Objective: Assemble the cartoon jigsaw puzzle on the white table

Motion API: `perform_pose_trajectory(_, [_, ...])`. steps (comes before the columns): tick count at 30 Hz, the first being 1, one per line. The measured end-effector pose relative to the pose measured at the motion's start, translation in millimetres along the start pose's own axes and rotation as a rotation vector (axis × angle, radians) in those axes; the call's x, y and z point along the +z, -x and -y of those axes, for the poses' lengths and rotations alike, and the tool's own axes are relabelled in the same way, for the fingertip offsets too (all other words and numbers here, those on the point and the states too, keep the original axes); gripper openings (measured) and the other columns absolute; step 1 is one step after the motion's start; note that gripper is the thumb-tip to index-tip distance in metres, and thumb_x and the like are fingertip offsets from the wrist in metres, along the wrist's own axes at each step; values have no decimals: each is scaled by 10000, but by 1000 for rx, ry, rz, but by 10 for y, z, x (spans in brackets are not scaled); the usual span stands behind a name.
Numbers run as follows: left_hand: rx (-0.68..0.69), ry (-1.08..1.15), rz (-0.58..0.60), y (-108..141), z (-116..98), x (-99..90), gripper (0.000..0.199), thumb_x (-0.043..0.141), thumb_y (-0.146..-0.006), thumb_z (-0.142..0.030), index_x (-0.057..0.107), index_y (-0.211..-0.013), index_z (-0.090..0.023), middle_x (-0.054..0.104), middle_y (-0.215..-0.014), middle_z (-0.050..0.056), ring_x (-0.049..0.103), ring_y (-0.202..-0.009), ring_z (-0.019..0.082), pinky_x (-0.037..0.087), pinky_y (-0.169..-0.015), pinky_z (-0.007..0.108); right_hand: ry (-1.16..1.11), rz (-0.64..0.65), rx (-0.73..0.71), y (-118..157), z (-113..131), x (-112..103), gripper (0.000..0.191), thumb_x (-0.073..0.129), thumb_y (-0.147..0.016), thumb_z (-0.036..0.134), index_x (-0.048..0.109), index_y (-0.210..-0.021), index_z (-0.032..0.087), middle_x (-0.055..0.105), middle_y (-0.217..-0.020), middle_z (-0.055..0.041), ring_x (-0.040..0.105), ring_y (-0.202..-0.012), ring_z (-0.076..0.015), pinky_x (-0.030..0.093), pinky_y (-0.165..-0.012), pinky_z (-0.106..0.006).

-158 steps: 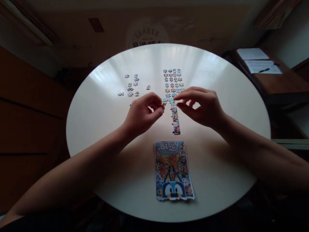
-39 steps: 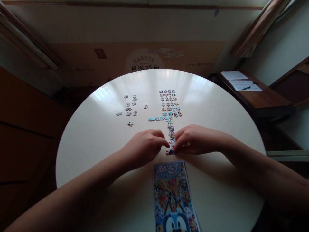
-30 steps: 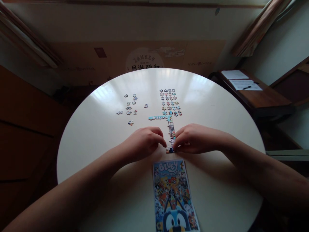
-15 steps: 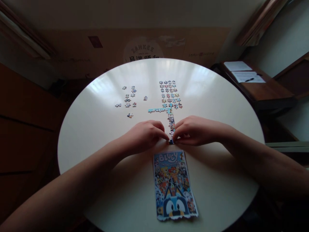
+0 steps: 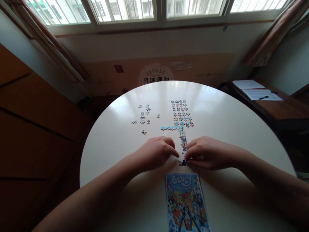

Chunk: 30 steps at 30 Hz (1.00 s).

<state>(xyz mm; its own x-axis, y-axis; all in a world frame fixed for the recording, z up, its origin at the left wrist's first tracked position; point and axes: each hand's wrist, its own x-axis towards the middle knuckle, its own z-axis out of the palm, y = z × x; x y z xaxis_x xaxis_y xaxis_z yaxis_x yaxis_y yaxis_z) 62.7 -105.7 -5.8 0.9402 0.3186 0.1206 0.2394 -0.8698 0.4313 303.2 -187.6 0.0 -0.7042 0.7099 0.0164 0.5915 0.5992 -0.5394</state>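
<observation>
The multicoloured L-shaped jigsaw strip [image 5: 183, 141] on the glossy white surface [image 5: 111, 145], near end between the curled left hand [image 5: 158, 152] and right hand [image 5: 209, 153], any pinch unclear, should be light, separable, best steadied by its edges.

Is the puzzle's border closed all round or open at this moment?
Open: the joined border has a far row and a right-hand column, but no left side; bare tabletop shows there.

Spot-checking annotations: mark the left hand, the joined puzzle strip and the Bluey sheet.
Left hand [image 5: 157, 152], head view: back of the hand.
Joined puzzle strip [image 5: 183, 140], head view: the run toward the wearer.
Bluey sheet [image 5: 186, 202], head view: middle of its visible printed face.
</observation>
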Motion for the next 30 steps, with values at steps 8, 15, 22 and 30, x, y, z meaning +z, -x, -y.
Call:
perform_pose_trajectory(8, [-103, -32, -152, 22, 24, -112, 346, 527, -840, -68, 802, -919, -261, 761, -962, 14, 698, -804, 154, 548, -711, 290, 71, -320, -49, -55, 24, 128, 110, 606, -918, 213, 707, -876, 204, 666, -756, -24, 562, -656, -135, 406, -595, -276])
perform_pose_trajectory(15, [-541, -239, -512, 148, 636, -573, 242, 559, -895, -211, 781, -989, -219, 763, -986, 48, 691, -866, 205, 560, -824, 345, 67, -648, -90, -48, -59, 107, 101, 598, -931, 179, 698, -945, 193, 669, -734, -27, 577, -618, -128, 456, -566, -267])
perform_pose_trajectory(22, [-718, -319, -435, 172, 1146, -444, 398, 456, -910, -127, 802, -1071, -239, 713, -1153, 74, 608, -1098, 251, 491, -1023, 400, 74, -699, -112, -50, -46, 98, 99, 602, -933, 180, 700, -931, 186, 655, -684, -19, 537, -562, -115, 441, -521, -259])
perform_pose_trajectory(30, [-847, -365, -395, 162, 1199, -407, 398, 486, -910, -181, 792, -1123, -320, 580, -1412, 77, 458, -1331, 334, 382, -1126, 518, 64, -680, -121, -48, -48, 111, 82, 615, -928, 169, 695, -945, 183, 648, -692, -14, 543, -574, -112, 436, -532, -255])
